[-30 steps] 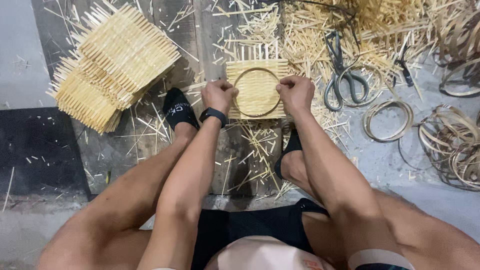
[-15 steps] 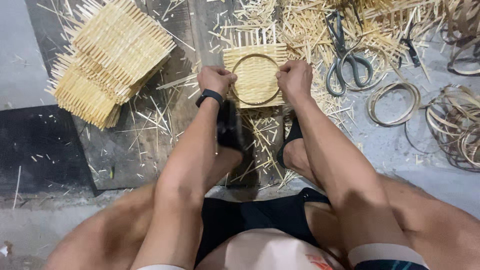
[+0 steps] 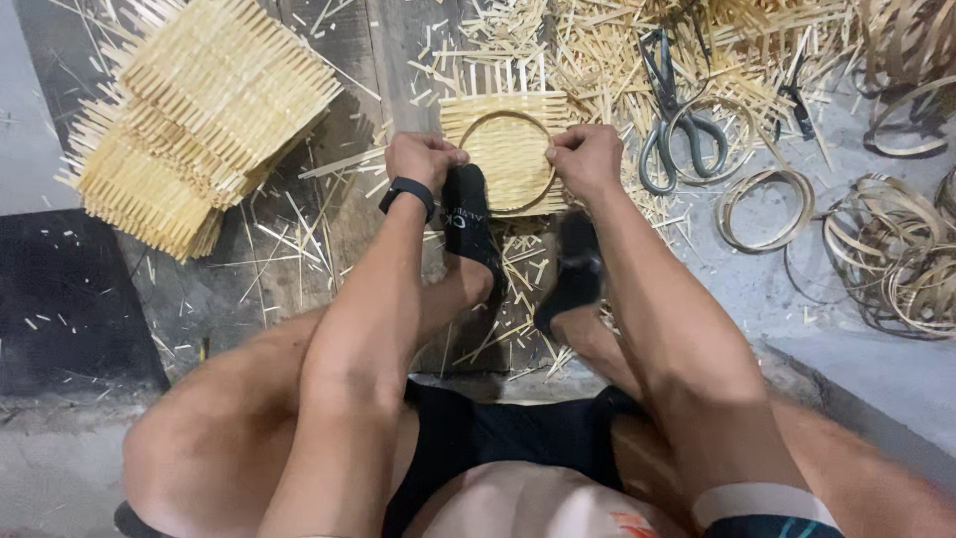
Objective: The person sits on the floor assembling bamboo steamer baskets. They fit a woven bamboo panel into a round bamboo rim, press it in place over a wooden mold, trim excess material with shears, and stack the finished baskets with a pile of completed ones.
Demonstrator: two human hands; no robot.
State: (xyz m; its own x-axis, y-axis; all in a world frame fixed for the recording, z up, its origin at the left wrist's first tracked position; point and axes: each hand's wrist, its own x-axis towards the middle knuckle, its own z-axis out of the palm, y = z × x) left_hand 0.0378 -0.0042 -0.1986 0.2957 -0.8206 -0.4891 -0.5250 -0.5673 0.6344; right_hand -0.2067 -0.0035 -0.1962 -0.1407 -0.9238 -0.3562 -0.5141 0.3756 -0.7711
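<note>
Head view: nearest the camera, bare knees and black shorts (image 3: 498, 438) are seen, with both forearms stretched forward between them. Two feet in black socks (image 3: 468, 224) are planted on a dark wooden board (image 3: 368, 209) laid on the floor. Just beyond the socks, a square woven bamboo mat (image 3: 508, 149) is held flat on the board, with a thin bamboo ring (image 3: 513, 118) laid on top of it. The left hand (image 3: 423, 159), with a black band at its wrist, is clenched on the mat's left edge, where ring and mat meet; the right hand (image 3: 588, 159) is clenched in the same way on the right edge, the fingers curled under. Loose upright splints are seen rising from the mat's far side. To the left, a stack of finished woven mats (image 3: 199, 110) is piled at an angle. To the right, large black scissors (image 3: 672, 120) are lying among scattered bamboo slivers (image 3: 597, 50), near a loose hoop (image 3: 767, 204). Farther right, coils of bamboo strip (image 3: 896, 254) are heaped on the grey floor.
</note>
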